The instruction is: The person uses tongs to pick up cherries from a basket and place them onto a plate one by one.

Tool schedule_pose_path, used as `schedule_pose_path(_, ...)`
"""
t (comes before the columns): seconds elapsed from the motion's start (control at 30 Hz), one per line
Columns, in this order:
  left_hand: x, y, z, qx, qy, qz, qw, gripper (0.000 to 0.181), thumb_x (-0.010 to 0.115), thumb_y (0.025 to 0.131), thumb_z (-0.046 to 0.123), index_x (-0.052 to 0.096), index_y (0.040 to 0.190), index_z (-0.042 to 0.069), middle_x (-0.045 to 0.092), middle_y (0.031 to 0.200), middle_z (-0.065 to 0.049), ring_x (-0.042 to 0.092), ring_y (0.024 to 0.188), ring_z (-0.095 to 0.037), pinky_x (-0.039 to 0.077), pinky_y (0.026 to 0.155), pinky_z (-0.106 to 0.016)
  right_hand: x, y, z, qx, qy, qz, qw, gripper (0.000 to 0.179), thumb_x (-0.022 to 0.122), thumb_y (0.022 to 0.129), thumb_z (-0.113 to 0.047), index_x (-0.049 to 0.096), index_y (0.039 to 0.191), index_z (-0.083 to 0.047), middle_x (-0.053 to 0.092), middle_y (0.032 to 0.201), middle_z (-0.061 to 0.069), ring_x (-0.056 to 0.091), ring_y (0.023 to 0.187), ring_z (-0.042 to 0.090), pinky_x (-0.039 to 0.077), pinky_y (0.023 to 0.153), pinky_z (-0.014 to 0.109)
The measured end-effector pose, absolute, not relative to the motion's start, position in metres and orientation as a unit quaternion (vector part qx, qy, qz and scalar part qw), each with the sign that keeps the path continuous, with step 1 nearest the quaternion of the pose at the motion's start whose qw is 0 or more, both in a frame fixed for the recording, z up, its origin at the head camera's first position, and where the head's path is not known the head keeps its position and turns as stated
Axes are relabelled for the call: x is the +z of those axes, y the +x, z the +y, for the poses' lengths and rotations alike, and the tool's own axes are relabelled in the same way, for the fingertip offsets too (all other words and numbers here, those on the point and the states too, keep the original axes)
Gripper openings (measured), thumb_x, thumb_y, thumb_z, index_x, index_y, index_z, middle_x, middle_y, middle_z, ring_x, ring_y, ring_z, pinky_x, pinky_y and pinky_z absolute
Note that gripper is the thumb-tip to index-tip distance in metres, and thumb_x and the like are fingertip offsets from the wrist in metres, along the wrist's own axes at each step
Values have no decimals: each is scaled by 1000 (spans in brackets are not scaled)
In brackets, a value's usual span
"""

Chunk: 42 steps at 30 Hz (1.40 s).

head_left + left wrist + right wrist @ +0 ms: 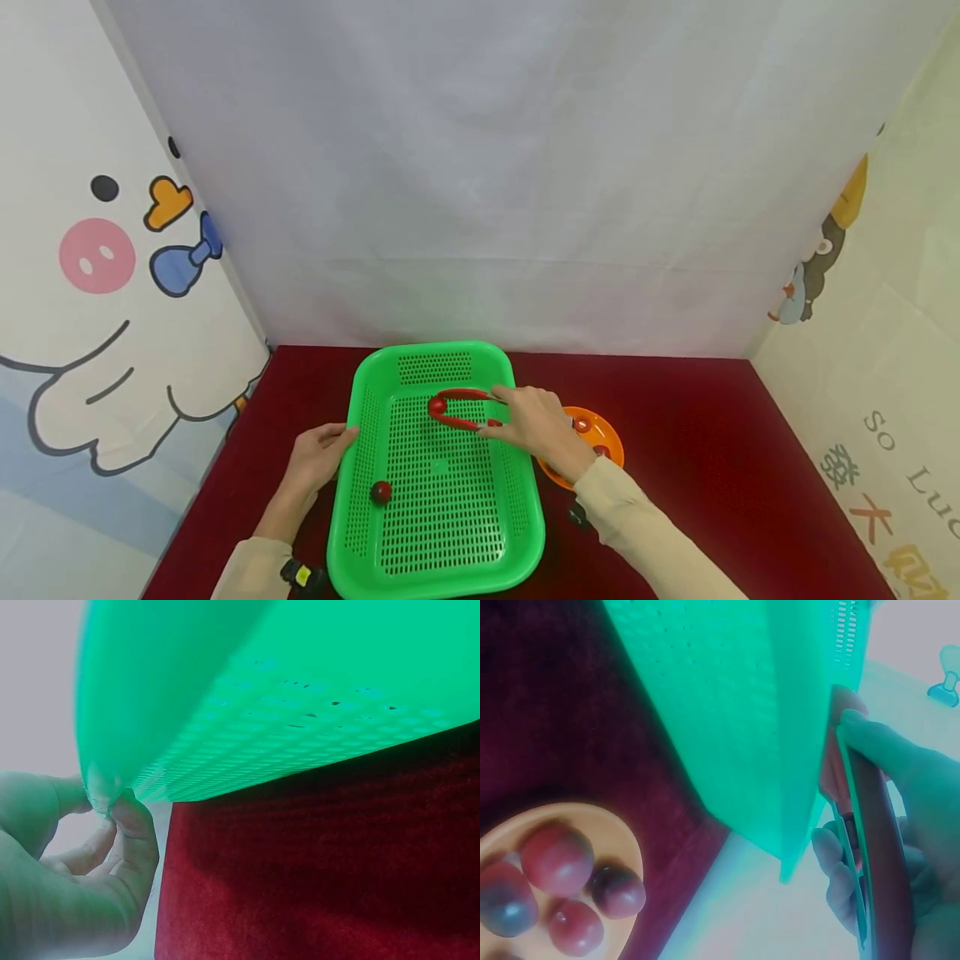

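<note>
In the head view a green plastic basket (341, 508) with a perforated floor stands in front of me. My left hand (318, 457) pinches its left rim between thumb and fingers, as the left wrist view shows up close. My right hand (542, 427) grips red tongs (459, 423) over the basket. Between the tong tips is a small round red fruit (437, 406), held above the basket floor. Another dark red fruit (381, 492) lies inside the basket at the lower left. Right of the basket, partly under my right arm, sits an orange plate (617, 446) of several red fruits (557, 859).
A dark red cloth (705, 467) covers the table. A pale curtain (525, 183) closes off the back, and printed cloths with cartoon figures hang on the left and right. The basket's raised rim stands between the plate and the basket floor.
</note>
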State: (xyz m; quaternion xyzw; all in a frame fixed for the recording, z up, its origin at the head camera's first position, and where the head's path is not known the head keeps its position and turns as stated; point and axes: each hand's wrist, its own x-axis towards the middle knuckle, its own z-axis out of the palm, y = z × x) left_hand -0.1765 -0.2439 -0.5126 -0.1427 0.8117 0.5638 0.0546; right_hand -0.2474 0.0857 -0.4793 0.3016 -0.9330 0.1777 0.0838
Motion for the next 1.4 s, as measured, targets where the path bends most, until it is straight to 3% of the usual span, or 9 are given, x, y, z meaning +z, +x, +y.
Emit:
schedule_pose_path(0.3, -512, -176, -245, 565, -143, 811, 56, 55, 57, 107, 29, 50, 144, -10, 61, 132, -31, 67, 81, -10, 55, 69, -28, -482, -241, 97, 199, 309, -922, 123, 55, 91, 77, -44, 74, 116, -10, 78, 97, 2, 64, 64, 14, 40, 47, 19)
schedule_pose_path(0.4, -512, -176, -245, 564, -141, 812, 57, 55, 57, 107, 30, 50, 144, -10, 60, 133, -31, 66, 80, -10, 55, 68, -29, -483, -239, 101, 209, 312, -916, 140, 51, 93, 75, -42, 74, 111, -10, 74, 82, -2, 58, 60, 10, 38, 47, 18)
schedule_pose_path(0.5, -512, -176, -245, 563, -141, 813, 57, 55, 57, 107, 30, 49, 145, -10, 59, 134, -32, 66, 81, -10, 55, 68, -29, -484, -237, 105, 217, 312, -912, 150, 47, 93, 75, -40, 73, 106, -10, 57, 64, -8, 42, 53, 6, 32, 45, 19)
schedule_pose_path(0.6, -512, -177, -246, 561, -141, 813, 58, 57, 57, 107, 30, 48, 146, -10, 58, 136, -33, 66, 82, -10, 55, 69, -29, -486, -235, 110, 217, 312, -910, 164, 49, 93, 76, -41, 73, 106, -9, 43, 60, -11, 35, 52, 5, 28, 45, 20)
schedule_pose_path(0.87, -512, -177, -246, 564, -140, 812, 56, 53, 57, 107, 29, 51, 143, -10, 61, 132, -32, 66, 81, -10, 55, 68, -30, -495, -229, 123, 228, 301, -902, 210, 58, 96, 71, -41, 73, 112, -7, 54, 65, -8, 43, 56, 5, 37, 48, 19)
schedule_pose_path(1.0, -512, -177, -246, 561, -140, 814, 54, 53, 58, 107, 29, 51, 143, -9, 60, 134, -32, 66, 81, -10, 55, 68, -30, -497, -226, 131, 235, 298, -895, 235, 65, 97, 68, -42, 74, 118, -6, 55, 65, -7, 40, 55, 3, 35, 47, 18)
schedule_pose_path(1.4, -512, -177, -248, 558, -147, 815, 61, 56, 57, 108, 31, 49, 146, -9, 56, 138, -33, 67, 89, -14, 55, 70, -30, -500, -218, 151, 244, 283, -883, 285, 60, 99, 64, -38, 75, 111, -9, 59, 67, -6, 38, 55, 2, 35, 45, 17)
